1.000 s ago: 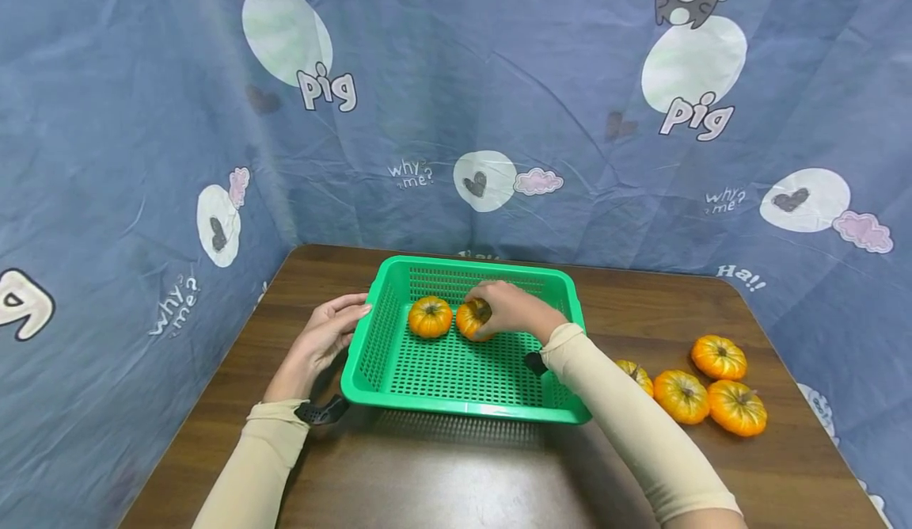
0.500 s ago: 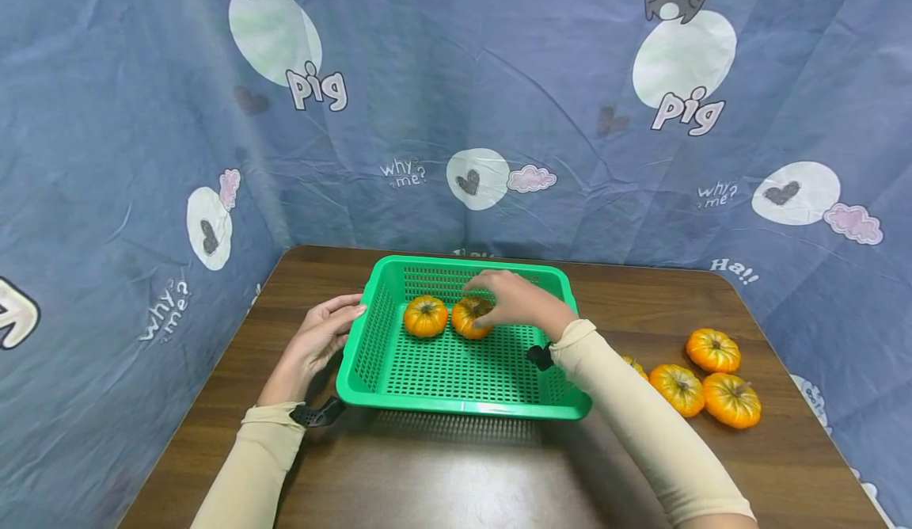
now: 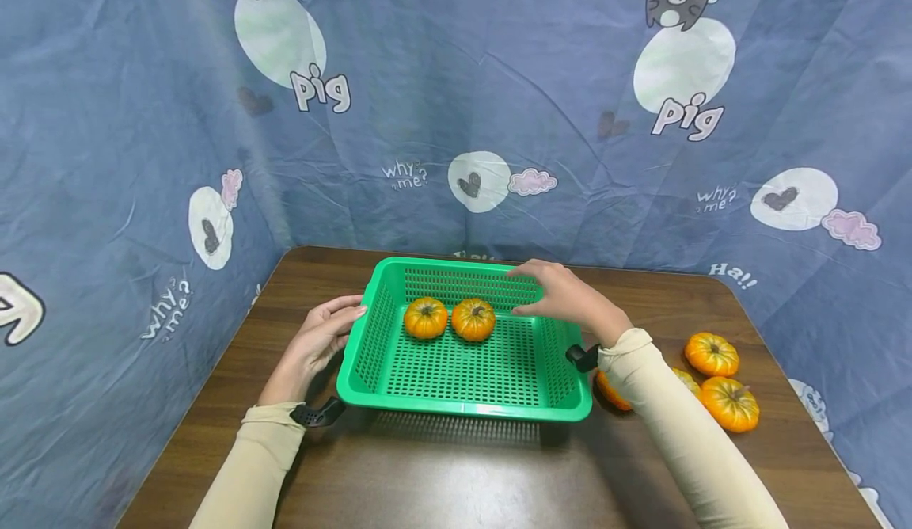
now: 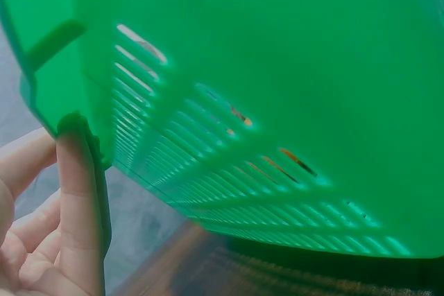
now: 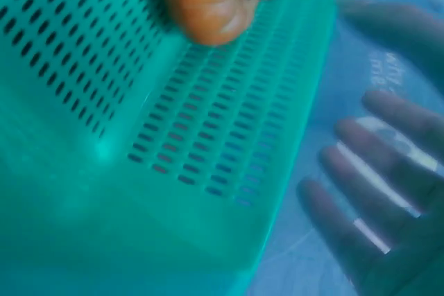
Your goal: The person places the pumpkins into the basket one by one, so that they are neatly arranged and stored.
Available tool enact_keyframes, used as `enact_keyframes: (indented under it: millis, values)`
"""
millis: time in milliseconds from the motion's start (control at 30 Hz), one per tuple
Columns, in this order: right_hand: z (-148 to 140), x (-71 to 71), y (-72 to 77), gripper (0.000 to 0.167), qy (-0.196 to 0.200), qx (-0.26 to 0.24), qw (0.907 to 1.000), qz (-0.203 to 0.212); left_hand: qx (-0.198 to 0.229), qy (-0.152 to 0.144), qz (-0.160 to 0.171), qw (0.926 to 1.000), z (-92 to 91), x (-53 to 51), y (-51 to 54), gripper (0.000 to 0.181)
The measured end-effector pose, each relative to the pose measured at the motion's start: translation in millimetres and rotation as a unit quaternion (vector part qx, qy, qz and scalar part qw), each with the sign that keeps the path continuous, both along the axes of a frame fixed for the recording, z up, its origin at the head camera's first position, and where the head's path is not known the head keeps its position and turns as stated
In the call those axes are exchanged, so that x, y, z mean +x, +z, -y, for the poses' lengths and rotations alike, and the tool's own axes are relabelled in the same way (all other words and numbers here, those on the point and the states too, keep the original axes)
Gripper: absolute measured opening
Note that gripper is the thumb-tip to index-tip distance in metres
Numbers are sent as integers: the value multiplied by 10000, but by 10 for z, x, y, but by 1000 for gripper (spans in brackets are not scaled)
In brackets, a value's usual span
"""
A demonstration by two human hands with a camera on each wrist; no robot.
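Observation:
A green perforated plastic basket (image 3: 463,409) stands on the table. Inside it, side by side, sit two small orange pumpkins: the left pumpkin (image 3: 425,318) and the right pumpkin (image 3: 473,320). My left hand (image 3: 322,341) grips the basket's left rim, the thumb on the rim; the left wrist view shows the fingers (image 4: 31,230) at its edge. My right hand (image 3: 568,298) is over the basket's right back part, fingers spread and holding nothing. The right wrist view shows a pumpkin (image 5: 208,1) with a dark stem, apart from that hand.
Right of the basket on the brown wooden table (image 3: 456,481) lie several more pumpkins: a back pumpkin (image 3: 711,354), a front pumpkin (image 3: 732,405), and others partly hidden by my right sleeve (image 3: 684,426). A blue printed cloth (image 3: 399,212) hangs behind the table.
My right hand has let go of the right pumpkin in the basket and moved away to the right, over the basket's right side. The left hand stays at the rim.

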State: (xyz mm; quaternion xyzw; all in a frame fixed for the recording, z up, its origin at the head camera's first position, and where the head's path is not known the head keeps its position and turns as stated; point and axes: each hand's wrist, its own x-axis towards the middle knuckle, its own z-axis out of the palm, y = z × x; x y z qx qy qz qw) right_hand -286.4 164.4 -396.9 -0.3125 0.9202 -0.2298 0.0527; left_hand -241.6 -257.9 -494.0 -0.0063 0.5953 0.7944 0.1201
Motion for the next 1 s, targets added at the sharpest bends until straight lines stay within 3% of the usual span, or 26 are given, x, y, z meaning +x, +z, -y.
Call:
enact_keyframes:
  millis: [367, 667, 1000]
  values:
    - [-402, 136, 47, 63, -457, -61, 9989, -129, 23, -16, 33, 10000, 7, -3, -15, 32]
    - [-819, 203, -81, 60, -808, -87, 9966, -161, -14, 27, 33, 10000, 0, -1, -5, 27]
    - [-1278, 297, -211, 60, -1141, 195, 9920, -501, 7, 32, -5, 10000, -1, 1, -4, 26]
